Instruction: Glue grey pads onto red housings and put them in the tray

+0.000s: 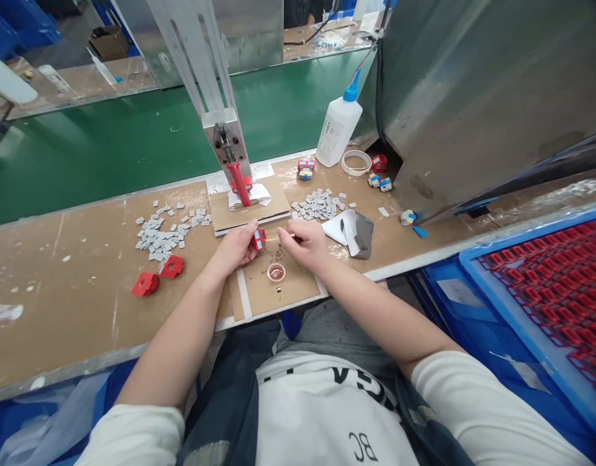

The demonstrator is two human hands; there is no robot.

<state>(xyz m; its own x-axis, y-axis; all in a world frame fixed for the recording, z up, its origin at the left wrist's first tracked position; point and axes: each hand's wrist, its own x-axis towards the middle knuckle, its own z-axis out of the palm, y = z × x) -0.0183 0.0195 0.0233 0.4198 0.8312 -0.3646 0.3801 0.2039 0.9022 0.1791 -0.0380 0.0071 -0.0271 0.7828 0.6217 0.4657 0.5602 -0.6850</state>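
Note:
My left hand [238, 248] is closed on a small red piece with light blue-white panels [259, 239]. Close to its right, my right hand [305, 243] is pinched around a thin, pale stick [272, 240] whose tip points at the red piece; whether they touch is unclear. Below and between both hands, a small round cup [276, 272] of reddish-brown liquid stands on a cardboard sheet [298, 288], with dark specks around it. Behind the hands, a red-handled clamp [239, 184] stands over another red piece on white paper.
Grey tiles [159, 239] lie left, more [320, 204] right. Two red parts [145, 283] sit front left. A cloth [363, 235], white bottle [334, 131] and tape roll [356, 162] are right. A blue crate [486, 259] of red parts stands far right; a metal housing [463, 97] rises behind.

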